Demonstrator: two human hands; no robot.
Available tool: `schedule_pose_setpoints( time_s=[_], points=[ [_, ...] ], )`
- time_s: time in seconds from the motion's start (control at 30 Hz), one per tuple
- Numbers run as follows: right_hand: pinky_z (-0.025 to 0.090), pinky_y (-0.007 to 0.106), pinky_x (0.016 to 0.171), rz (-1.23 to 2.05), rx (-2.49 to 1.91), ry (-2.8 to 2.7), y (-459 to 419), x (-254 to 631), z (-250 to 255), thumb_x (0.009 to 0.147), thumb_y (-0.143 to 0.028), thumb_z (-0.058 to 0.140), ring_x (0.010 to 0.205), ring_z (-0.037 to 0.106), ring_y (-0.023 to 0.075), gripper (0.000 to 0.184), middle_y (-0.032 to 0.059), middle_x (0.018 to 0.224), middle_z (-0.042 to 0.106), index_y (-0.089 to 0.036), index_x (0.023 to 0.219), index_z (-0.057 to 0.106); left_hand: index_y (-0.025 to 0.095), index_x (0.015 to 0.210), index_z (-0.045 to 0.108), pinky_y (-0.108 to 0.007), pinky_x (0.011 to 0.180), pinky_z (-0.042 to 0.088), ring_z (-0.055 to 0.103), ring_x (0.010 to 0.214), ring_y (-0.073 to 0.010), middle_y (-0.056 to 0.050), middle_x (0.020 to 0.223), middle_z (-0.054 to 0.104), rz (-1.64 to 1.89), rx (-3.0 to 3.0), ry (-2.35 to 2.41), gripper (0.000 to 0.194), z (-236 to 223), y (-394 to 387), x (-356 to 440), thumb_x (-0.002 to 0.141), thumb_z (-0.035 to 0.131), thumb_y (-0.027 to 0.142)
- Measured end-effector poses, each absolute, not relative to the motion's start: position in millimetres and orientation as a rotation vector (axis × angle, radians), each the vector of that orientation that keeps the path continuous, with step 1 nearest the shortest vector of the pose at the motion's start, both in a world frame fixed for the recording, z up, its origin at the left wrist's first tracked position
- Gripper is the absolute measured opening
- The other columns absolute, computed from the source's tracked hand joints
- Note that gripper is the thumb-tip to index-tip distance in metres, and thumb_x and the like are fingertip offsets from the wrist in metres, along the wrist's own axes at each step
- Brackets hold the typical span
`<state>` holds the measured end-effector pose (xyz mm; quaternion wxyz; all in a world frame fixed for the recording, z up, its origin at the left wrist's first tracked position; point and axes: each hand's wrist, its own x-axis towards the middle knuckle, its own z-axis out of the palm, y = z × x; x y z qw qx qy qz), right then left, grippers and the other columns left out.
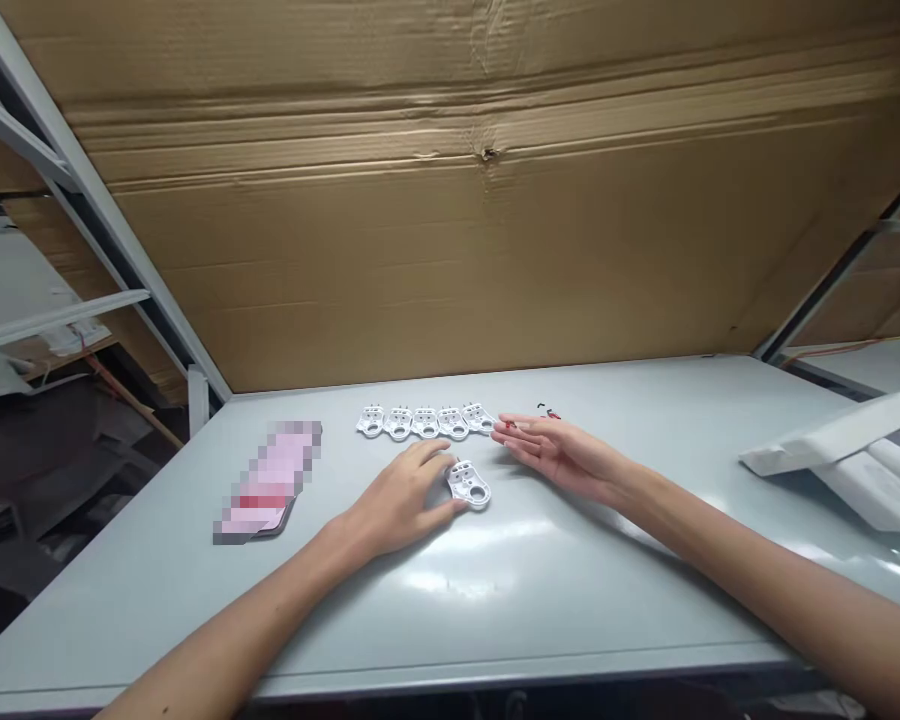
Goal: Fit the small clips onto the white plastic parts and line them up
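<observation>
My left hand [401, 495] is closed on the edge of a white plastic part [469, 485] with a round hole, held at or just above the table, thumb on the near side and fingers on the far side. To the right, my right hand [559, 455] has its palm turned up and a tiny red piece [510, 426] at its fingertips. The red piece is too small to name exactly. Just beyond both hands lies a row of several similar white plastic parts [425, 423]. A few small red and black pieces [549, 413] lie behind my right hand, partly hidden by it.
On the left of the grey table [480, 620] lies a pink phone-like slab [274, 480], its surface pixelated. White wrapped packaging [862, 455] sits at the right edge. A tall cardboard sheet [450, 280] stands behind the table, between metal frame posts [131, 235].
</observation>
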<state>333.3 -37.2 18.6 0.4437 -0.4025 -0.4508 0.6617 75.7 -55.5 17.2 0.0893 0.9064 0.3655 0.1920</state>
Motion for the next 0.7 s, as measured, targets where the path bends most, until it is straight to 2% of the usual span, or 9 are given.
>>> schedule_pose_setpoints(
  time_s=[0.17, 0.3, 0.43, 0.57, 0.7],
  points=[
    [0.047, 0.049, 0.108, 1.534, -1.028, -1.308, -39.4, 336.0, 12.9, 0.089, -0.035, 0.062, 0.120, 0.061, 0.0279, 0.023, 0.0101, 0.123, 0.069, -0.024, 0.109, 0.066, 0.020, 0.121, 0.059, -0.045, 0.104, 0.045, 0.050, 0.128, -0.0307, -0.014, 0.139, 0.052, 0.593, 2.699, 1.075, 0.036, 18.4, -55.3, 76.0, 0.090, 0.064, 0.038],
    [0.051, 0.046, 0.105, 1.510, -1.029, -1.381, -38.7, 335.2, 10.5, 0.091, -0.039, 0.061, 0.120, 0.061, 0.0278, 0.023, 0.0107, 0.123, 0.069, -0.023, 0.106, 0.067, 0.020, 0.121, 0.059, -0.045, 0.104, 0.045, 0.049, 0.128, -0.0299, -0.013, 0.139, 0.052, 0.577, 2.714, 1.075, 0.036, 17.9, -54.6, 75.6, 0.090, 0.063, 0.039],
    [0.053, 0.042, 0.102, 1.561, -1.068, -1.257, -38.6, 333.4, 10.5, 0.089, -0.040, 0.063, 0.114, 0.066, 0.0271, 0.020, 0.0123, 0.114, 0.071, -0.021, 0.096, 0.066, 0.020, 0.122, 0.058, -0.045, 0.105, 0.044, 0.048, 0.130, -0.0297, -0.014, 0.140, 0.051, 0.562, 2.742, 1.075, 0.036, 17.3, -54.2, 74.7, 0.091, 0.063, 0.038],
    [0.052, 0.045, 0.103, 1.601, -1.083, -1.197, -39.8, 332.6, 11.4, 0.089, -0.039, 0.063, 0.114, 0.066, 0.0285, 0.017, 0.0133, 0.114, 0.071, -0.022, 0.090, 0.065, 0.019, 0.122, 0.058, -0.044, 0.105, 0.044, 0.047, 0.130, -0.0294, -0.014, 0.140, 0.050, 0.559, 2.766, 1.055, 0.036, 17.0, -53.7, 74.4, 0.091, 0.063, 0.039],
    [0.048, 0.049, 0.107, 1.643, -1.085, -1.165, -38.0, 332.4, 11.2, 0.090, -0.034, 0.061, 0.119, 0.062, 0.0299, 0.015, 0.0126, 0.119, 0.071, -0.022, 0.094, 0.067, 0.018, 0.123, 0.057, -0.043, 0.105, 0.044, 0.048, 0.129, -0.0291, -0.014, 0.139, 0.051, 0.570, 2.790, 1.020, 0.036, 16.5, -53.4, 74.0, 0.093, 0.060, 0.039]
  ],
)
